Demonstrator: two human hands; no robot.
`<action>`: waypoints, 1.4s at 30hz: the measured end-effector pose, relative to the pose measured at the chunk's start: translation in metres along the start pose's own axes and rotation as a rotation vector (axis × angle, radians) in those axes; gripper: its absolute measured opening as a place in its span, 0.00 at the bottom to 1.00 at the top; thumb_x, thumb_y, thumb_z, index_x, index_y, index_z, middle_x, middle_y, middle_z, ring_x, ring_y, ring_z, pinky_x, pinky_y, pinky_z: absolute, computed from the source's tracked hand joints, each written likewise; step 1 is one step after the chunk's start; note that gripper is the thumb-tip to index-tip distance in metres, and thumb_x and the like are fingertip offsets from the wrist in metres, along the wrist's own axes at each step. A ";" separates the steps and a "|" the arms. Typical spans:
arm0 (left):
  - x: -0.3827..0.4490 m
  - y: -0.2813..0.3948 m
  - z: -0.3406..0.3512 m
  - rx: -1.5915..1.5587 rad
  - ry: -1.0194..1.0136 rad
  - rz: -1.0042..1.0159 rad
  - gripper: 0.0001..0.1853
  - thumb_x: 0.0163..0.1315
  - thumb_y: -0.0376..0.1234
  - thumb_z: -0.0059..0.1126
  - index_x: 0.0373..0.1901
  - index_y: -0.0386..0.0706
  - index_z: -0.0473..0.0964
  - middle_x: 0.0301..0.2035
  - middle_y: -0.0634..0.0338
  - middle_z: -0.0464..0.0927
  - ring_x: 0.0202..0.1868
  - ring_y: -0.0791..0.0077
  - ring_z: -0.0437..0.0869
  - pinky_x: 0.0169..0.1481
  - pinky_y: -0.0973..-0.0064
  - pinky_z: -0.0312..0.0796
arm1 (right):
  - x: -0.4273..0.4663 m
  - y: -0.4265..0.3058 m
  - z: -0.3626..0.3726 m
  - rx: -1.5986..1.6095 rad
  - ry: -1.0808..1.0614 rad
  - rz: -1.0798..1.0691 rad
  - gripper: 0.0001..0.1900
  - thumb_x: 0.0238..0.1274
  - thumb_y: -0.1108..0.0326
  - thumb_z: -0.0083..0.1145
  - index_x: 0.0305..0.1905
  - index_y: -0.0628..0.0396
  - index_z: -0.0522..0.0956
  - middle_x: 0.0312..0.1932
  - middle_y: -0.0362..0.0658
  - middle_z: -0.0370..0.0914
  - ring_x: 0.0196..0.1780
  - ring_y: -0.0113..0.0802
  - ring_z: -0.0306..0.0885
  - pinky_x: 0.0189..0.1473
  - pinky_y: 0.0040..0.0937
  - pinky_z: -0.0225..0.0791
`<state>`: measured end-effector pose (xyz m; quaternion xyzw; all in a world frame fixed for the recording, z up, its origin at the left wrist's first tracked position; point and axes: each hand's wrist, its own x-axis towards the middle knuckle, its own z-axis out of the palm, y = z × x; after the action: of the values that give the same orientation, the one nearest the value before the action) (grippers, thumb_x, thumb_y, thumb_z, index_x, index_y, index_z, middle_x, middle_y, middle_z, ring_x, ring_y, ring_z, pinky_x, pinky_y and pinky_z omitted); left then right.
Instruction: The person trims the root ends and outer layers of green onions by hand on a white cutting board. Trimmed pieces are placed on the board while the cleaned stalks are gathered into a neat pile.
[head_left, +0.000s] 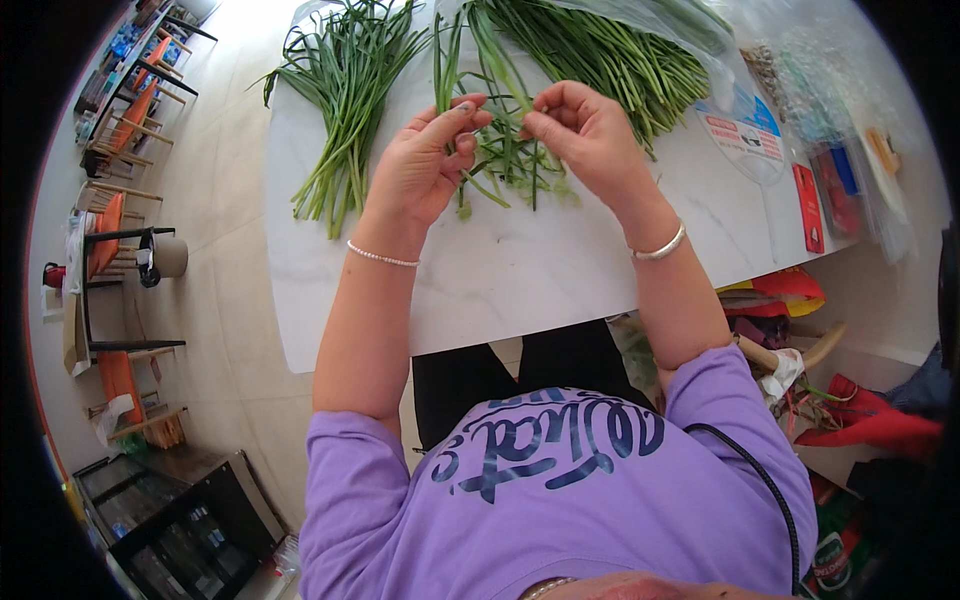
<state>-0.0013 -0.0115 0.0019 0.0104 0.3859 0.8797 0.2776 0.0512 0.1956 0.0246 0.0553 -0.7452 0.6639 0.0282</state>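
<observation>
My left hand (427, 157) holds a few green chive leaves (447, 64) between thumb and fingers. Opposite it, my right hand (585, 127) pinches a paler chive stalk (495, 52) between thumb and forefinger. Loose leaves and pale trimmings (517, 161) lie on the white marbled table (480, 292), below and between both hands. To the left rests a loose bundle of chives (341, 135), its cut ends towards me. A thicker pile of chives (607, 71) lies on the right, partly under a clear plastic bag (675, 26).
Right of the pile are a plastic hand fan (742, 142) with print, a red packet (808, 206) and crumpled clear plastic (825, 75). The table's front edge is close to my lap. Across the floor at left stand orange chairs (135, 112) and a bin (169, 256).
</observation>
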 end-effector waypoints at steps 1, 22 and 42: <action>0.000 -0.001 0.003 -0.004 0.004 0.000 0.12 0.68 0.30 0.60 0.49 0.33 0.77 0.38 0.57 0.81 0.27 0.86 0.72 0.24 0.90 0.59 | -0.001 0.001 0.005 0.077 -0.061 -0.025 0.07 0.67 0.72 0.60 0.44 0.60 0.75 0.33 0.35 0.80 0.36 0.18 0.77 0.36 0.17 0.68; -0.005 0.021 -0.007 -0.097 -0.098 0.334 0.06 0.71 0.27 0.55 0.45 0.36 0.77 0.37 0.58 0.81 0.34 0.80 0.78 0.29 0.87 0.63 | -0.003 0.000 0.013 0.181 -0.372 -0.082 0.06 0.70 0.75 0.56 0.48 0.62 0.78 0.35 0.38 0.80 0.39 0.22 0.78 0.40 0.20 0.70; -0.006 -0.002 0.011 -0.028 0.064 0.263 0.07 0.71 0.27 0.53 0.43 0.31 0.75 0.44 0.48 0.81 0.32 0.80 0.78 0.29 0.87 0.66 | -0.010 0.001 0.029 -0.570 0.037 -0.254 0.08 0.67 0.69 0.62 0.45 0.61 0.84 0.26 0.41 0.83 0.25 0.20 0.75 0.29 0.21 0.71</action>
<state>0.0073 -0.0054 0.0095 0.0291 0.3777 0.9136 0.1476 0.0622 0.1676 0.0195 0.1257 -0.8878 0.4205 0.1388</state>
